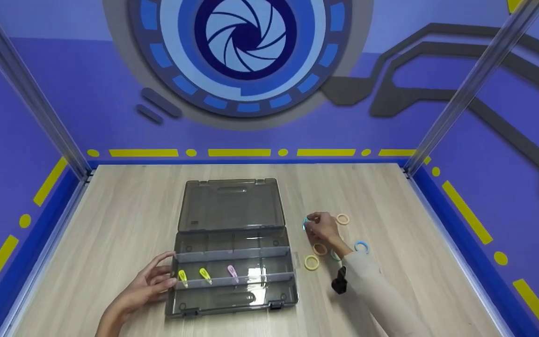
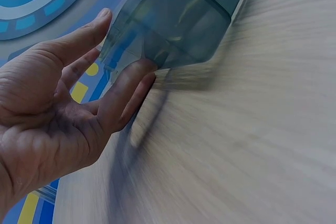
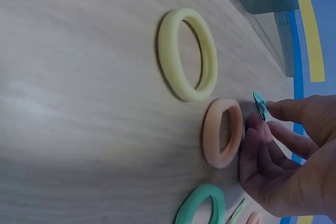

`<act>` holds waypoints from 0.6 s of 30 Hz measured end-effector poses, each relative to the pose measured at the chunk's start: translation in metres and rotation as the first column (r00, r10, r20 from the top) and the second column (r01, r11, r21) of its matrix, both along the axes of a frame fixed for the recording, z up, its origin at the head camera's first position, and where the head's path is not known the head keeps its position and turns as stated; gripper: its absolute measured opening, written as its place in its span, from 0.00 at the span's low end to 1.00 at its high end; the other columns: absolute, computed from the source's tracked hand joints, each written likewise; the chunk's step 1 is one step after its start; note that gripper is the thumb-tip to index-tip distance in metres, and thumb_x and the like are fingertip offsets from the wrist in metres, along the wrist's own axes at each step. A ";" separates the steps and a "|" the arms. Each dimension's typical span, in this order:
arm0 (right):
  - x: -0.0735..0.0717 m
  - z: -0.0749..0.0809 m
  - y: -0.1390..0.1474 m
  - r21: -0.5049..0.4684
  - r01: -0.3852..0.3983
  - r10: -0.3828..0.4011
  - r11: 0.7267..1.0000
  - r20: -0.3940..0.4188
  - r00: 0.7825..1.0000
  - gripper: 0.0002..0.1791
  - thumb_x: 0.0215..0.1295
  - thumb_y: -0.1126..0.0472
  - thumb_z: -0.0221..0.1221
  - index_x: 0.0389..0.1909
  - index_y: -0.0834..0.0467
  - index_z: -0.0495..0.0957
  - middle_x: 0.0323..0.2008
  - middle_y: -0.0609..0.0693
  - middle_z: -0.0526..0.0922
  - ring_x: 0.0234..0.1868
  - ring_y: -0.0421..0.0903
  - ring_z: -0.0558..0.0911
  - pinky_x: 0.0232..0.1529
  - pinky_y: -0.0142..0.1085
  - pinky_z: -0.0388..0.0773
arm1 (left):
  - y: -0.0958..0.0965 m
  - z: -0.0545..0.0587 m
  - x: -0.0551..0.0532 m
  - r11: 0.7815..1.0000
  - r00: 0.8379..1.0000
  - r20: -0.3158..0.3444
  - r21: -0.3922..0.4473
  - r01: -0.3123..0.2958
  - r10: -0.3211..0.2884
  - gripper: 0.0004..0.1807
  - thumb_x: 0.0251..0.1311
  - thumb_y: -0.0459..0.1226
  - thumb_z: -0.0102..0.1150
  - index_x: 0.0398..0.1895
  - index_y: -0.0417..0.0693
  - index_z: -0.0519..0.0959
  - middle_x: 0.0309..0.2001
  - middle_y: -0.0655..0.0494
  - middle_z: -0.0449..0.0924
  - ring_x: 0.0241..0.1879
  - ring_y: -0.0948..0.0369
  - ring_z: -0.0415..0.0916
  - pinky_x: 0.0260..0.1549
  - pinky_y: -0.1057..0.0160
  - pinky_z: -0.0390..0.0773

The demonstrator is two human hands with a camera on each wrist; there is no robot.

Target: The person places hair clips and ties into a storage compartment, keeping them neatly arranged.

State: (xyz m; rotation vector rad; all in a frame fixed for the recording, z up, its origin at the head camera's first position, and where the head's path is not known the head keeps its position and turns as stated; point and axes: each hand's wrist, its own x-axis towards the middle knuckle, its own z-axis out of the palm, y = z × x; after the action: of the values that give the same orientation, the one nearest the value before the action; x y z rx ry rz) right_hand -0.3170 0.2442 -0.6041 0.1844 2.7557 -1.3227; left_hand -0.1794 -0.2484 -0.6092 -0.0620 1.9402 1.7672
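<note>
My right hand point(image 1: 323, 227) pinches a blue-green snap hair clip point(image 3: 260, 105) between thumb and fingertips, just right of the box. On the left, my left hand point(image 1: 145, 285) rests its fairly straight fingers and thumb against the side of a smoky clear plastic organizer box point(image 1: 232, 299), whose lid point(image 1: 232, 208) lies folded back. Inside the box's middle row sit two yellow hair clips point(image 1: 205, 275) and a pink hair clip point(image 1: 233, 273). Nearest the right hand are an orange hair tie point(image 3: 212, 135) and a pale yellow hair tie point(image 3: 170, 56).
A blue hair tie point(image 1: 361, 246), a peach hair tie point(image 1: 343, 219) and a green hair tie point(image 3: 190, 208) lie around the right forearm. Beside the green one is a light green clip point(image 3: 238, 212). Printed blue-purple walls point(image 1: 260, 135) enclose the wooden table point(image 1: 120, 206).
</note>
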 end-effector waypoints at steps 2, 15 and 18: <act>0.000 0.000 -0.002 0.021 0.015 -0.015 1.000 -0.001 1.000 0.13 0.65 0.66 0.64 0.49 0.67 0.84 0.33 0.57 0.88 0.22 0.41 0.81 0.21 0.27 0.71 | 0.000 0.000 0.001 1.000 1.000 0.000 -0.003 0.001 -0.001 0.45 0.71 0.42 0.61 0.83 0.55 0.46 0.73 0.31 0.60 0.59 0.56 0.77 0.51 0.50 0.82; 0.005 0.002 -0.005 0.089 -0.002 0.003 0.996 -0.011 1.000 0.11 0.63 0.68 0.65 0.47 0.65 0.87 0.32 0.54 0.87 0.26 0.40 0.79 0.25 0.28 0.72 | 0.001 0.000 0.001 1.000 1.000 -0.019 -0.014 -0.015 0.015 0.45 0.69 0.42 0.64 0.82 0.53 0.48 0.71 0.30 0.61 0.59 0.54 0.78 0.53 0.48 0.82; 0.006 0.003 -0.007 0.100 -0.021 0.026 0.995 -0.053 0.998 0.10 0.64 0.68 0.65 0.45 0.65 0.87 0.33 0.56 0.89 0.25 0.40 0.80 0.26 0.28 0.71 | 0.002 0.001 0.000 0.999 0.999 -0.007 -0.019 -0.035 0.035 0.46 0.69 0.42 0.65 0.82 0.53 0.48 0.71 0.32 0.62 0.58 0.54 0.79 0.51 0.49 0.83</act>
State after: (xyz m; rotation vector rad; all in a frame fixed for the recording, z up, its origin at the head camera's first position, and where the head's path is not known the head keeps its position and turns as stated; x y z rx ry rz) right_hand -0.3111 0.2373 -0.6010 0.1236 2.8615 -1.2043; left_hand -0.1789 -0.2465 -0.6083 -0.0973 1.9719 1.7733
